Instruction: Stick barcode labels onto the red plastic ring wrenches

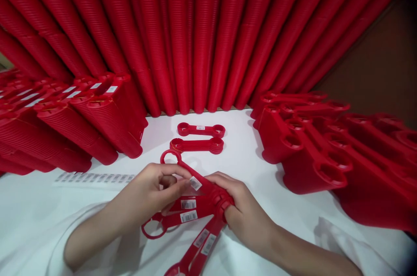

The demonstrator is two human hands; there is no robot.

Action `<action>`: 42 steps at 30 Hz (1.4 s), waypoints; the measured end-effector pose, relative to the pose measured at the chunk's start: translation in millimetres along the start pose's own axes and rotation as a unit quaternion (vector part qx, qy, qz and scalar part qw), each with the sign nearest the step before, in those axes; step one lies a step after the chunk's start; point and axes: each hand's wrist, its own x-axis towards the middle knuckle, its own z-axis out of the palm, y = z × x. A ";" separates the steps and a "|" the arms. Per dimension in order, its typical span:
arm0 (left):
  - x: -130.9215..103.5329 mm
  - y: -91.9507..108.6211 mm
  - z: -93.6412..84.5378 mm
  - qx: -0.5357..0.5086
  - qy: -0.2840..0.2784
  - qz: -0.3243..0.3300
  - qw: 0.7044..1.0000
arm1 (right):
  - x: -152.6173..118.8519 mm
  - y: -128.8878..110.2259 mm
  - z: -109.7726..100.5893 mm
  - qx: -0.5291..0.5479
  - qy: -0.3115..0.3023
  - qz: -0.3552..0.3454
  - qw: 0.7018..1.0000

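Note:
My left hand [163, 189] pinches a small white barcode label [195, 183] by its edge, over the uppermost piece of a fan of red plastic pieces with ring ends. My right hand [243, 208] grips the fan at its gathered ends [223, 200]. Lower pieces in the fan carry white labels [189, 216] on their bars, and two more labelled bars [204, 243] spread toward the bottom edge. Beyond the fan lie a short stack of red pieces [198, 145] and a smaller labelled stack [200, 129].
A sheet of labels [94, 178] lies left on the white table [241, 137]. Tall red stacks [200, 50] line the back. More stacks stand at left [110, 124], some with labels on top, and at right [306, 159].

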 end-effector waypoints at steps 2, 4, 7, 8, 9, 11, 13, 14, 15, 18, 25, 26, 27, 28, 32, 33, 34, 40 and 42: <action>-1.2 -2.0 -2.5 -0.005 -0.001 -0.009 1.000 | -1.7 -0.6 -1.1 -0.007 -0.001 0.001 1.000; -2.0 -4.2 -3.5 -0.011 -0.009 -0.008 1.000 | -3.0 -1.3 -1.8 -0.013 0.001 0.005 1.000; -2.6 -5.8 -1.8 -0.023 -0.015 -0.006 1.000 | -4.0 -2.7 -2.4 -0.018 0.005 0.006 1.000; -2.8 -5.7 -0.8 -0.025 -0.009 -0.010 1.000 | -4.1 -3.2 -2.5 -0.018 0.007 0.007 1.000; -3.2 -5.5 0.3 -0.025 0.002 -0.014 1.000 | -4.1 -3.7 -2.7 -0.019 0.008 0.007 1.000; -4.2 -4.8 2.0 -0.025 0.024 -0.022 0.999 | -3.8 -4.5 -3.2 -0.019 0.010 0.004 1.000; -5.4 -4.2 3.2 -0.025 0.035 -0.025 0.999 | -3.4 -5.3 -3.8 -0.015 0.009 0.003 1.000; -6.0 -3.8 3.6 -0.025 0.036 -0.026 0.999 | -3.4 -5.6 -4.2 -0.012 0.009 0.004 1.000; -6.5 -3.5 3.9 -0.026 0.037 -0.027 0.999 | -3.3 -6.0 -4.5 -0.009 0.009 0.005 1.000; -7.4 -2.7 4.5 -0.034 0.037 -0.026 0.998 | -3.6 -6.9 -5.1 -0.006 0.010 0.010 1.000; -2.7 -12.4 2.0 -0.017 0.004 0.007 1.000 | -3.3 -8.2 -4.8 -0.011 0.013 0.004 1.000; -2.1 -14.0 1.8 -0.008 0.003 0.016 1.000 | -3.2 -8.2 -4.8 -0.012 0.013 0.004 1.000; -1.9 -14.8 1.7 0.003 0.008 0.025 1.000 | -3.3 -8.1 -4.8 -0.013 0.014 0.004 1.000; -2.2 -14.7 1.9 0.017 0.017 0.032 0.999 | -3.5 -8.1 -4.7 -0.014 0.014 0.006 1.000; -7.3 -6.2 3.5 0.128 0.040 0.078 0.988 | -5.1 -9.3 -4.1 -0.011 0.010 0.006 1.000; -9.0 -4.0 4.1 0.170 0.046 0.094 0.980 | -5.5 -9.8 -4.0 -0.009 0.008 0.005 1.000; -10.5 -2.7 4.9 0.216 0.059 0.115 0.968 | -5.9 -10.4 -3.8 -0.007 0.006 0.004 1.000; -11.4 -15.2 15.5 0.475 0.195 0.268 0.815 | -9.2 -10.5 -1.6 0.008 -0.009 -0.004 1.000; -8.9 -17.3 18.8 0.520 0.234 0.295 0.767 | -10.3 -9.9 -0.5 0.005 -0.009 -0.012 1.000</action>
